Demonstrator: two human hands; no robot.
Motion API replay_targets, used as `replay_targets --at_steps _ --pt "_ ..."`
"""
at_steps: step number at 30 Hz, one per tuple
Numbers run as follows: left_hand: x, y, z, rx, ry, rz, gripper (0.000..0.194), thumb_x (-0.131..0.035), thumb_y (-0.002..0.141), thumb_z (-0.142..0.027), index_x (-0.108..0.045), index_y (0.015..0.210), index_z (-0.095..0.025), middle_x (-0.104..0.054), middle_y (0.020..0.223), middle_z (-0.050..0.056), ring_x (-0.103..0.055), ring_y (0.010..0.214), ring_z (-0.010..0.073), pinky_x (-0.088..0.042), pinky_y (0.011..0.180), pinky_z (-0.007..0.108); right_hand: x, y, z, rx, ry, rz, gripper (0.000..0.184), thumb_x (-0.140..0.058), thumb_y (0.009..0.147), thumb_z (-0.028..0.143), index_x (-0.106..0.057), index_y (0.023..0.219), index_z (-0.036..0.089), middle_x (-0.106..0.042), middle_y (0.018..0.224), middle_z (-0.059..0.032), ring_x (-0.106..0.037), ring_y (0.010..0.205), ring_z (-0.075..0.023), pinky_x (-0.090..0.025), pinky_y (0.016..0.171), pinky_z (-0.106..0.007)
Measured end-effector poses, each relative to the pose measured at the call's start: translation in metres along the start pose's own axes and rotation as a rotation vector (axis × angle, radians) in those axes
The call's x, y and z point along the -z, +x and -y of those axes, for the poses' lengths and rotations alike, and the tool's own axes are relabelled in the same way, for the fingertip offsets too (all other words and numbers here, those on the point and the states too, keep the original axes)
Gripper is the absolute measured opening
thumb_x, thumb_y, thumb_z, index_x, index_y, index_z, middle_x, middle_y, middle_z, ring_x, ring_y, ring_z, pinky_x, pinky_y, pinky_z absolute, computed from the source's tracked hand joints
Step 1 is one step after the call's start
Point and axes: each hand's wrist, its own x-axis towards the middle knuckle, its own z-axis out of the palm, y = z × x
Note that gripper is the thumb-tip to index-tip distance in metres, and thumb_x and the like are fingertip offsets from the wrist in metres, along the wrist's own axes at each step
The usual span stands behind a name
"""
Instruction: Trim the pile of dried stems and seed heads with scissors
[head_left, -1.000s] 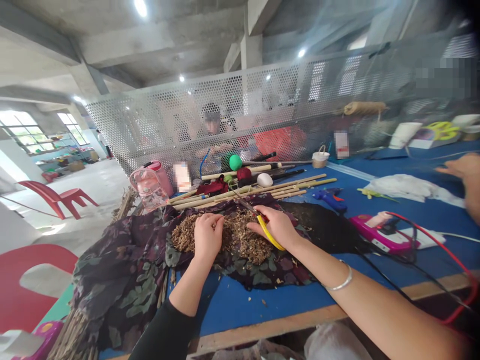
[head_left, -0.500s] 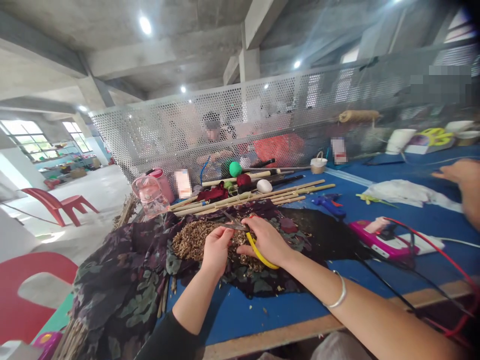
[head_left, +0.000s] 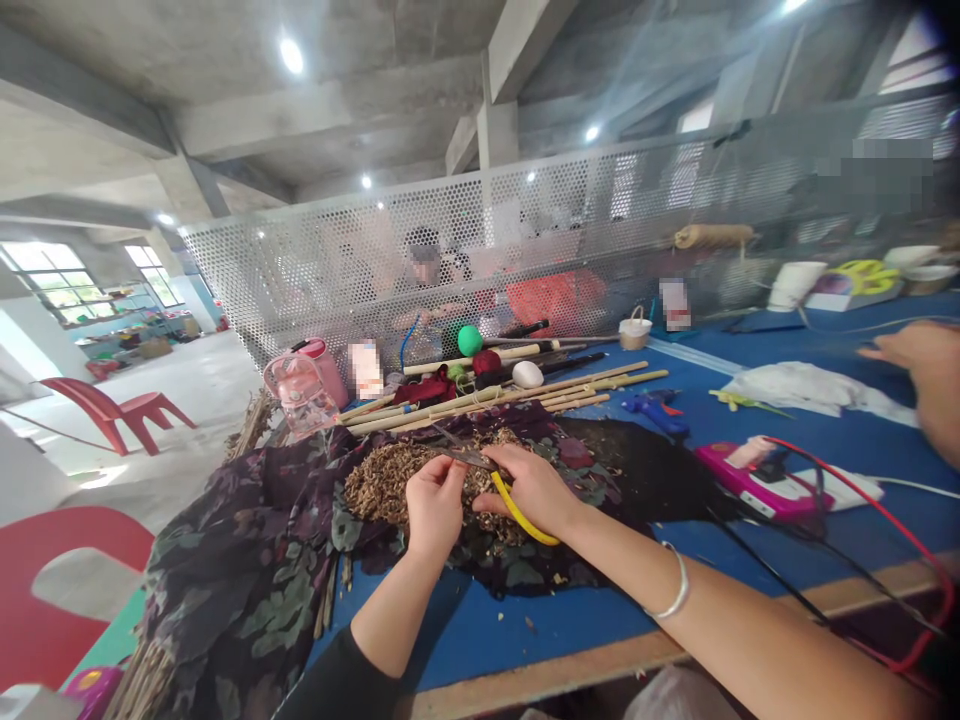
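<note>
My right hand (head_left: 536, 488) grips a pair of scissors with a yellow handle (head_left: 525, 512); the dark blades stand apart and point to the upper left. Beside the blades, my left hand (head_left: 436, 498) is closed in a pinch, thumb against fingers. What it holds is too small to make out. Below both hands lies a heap of short, brown, dry cut pieces (head_left: 379, 480), partly hidden by them. The heap rests on a dark flowered cloth (head_left: 255, 570) spread over the blue table (head_left: 540, 640).
Behind the heap lie long bamboo sticks (head_left: 517, 390), yarn balls and a green ball (head_left: 470, 341). On the right are a blue glue gun (head_left: 656, 412), a magenta power strip (head_left: 757, 488) with cables, and another person's hand (head_left: 915, 360). A perforated metal screen (head_left: 322, 250) stands behind.
My left hand and the scissors have shifted very slightly against each other near the blades. The view has tilted a little; both hands keep their grip over the heap.
</note>
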Motion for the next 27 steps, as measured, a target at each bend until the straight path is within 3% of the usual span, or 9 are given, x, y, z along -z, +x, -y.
replay_targets --at_steps 5,12,20,27 --pt "0.000 -0.002 -0.004 0.015 0.023 -0.018 0.026 -0.056 0.075 -0.036 -0.066 0.072 -0.013 -0.064 0.067 0.001 -0.055 0.066 0.0132 -0.041 0.066 0.022 -0.001 0.000 0.000 0.001 0.027 0.006 0.057 -0.068 0.066 0.049 -0.058 0.110 0.016 -0.064 0.101 -0.0126 -0.060 0.094 -0.0252 -0.046 0.082 -0.034" --pt "0.000 0.002 0.002 0.033 0.007 -0.024 0.030 -0.056 0.075 -0.040 -0.067 0.078 -0.012 -0.066 0.072 0.004 -0.056 0.068 0.0142 -0.042 0.065 0.023 0.001 0.001 0.001 -0.001 0.051 0.047 0.041 -0.063 0.073 0.045 -0.059 0.104 0.019 -0.066 0.092 -0.0079 -0.062 0.085 -0.0220 -0.047 0.074 -0.030" --pt "0.003 0.006 0.005 0.022 0.053 -0.017 0.024 -0.054 0.076 -0.035 -0.067 0.077 -0.014 -0.067 0.071 0.002 -0.056 0.069 0.0138 -0.042 0.067 0.023 0.004 0.000 0.000 0.016 -0.026 0.079 0.058 -0.066 0.068 0.047 -0.052 0.117 0.019 -0.061 0.109 -0.0108 -0.058 0.099 -0.0246 -0.046 0.083 -0.034" --pt "0.004 0.001 -0.004 -0.014 0.192 -0.008 0.022 -0.050 0.077 -0.029 -0.066 0.072 -0.015 -0.064 0.065 0.000 -0.052 0.063 0.0122 -0.040 0.064 0.022 0.002 0.001 -0.002 0.017 0.036 0.079 0.052 -0.067 0.068 0.047 -0.057 0.110 0.018 -0.064 0.103 -0.0103 -0.060 0.093 -0.0244 -0.045 0.082 -0.032"
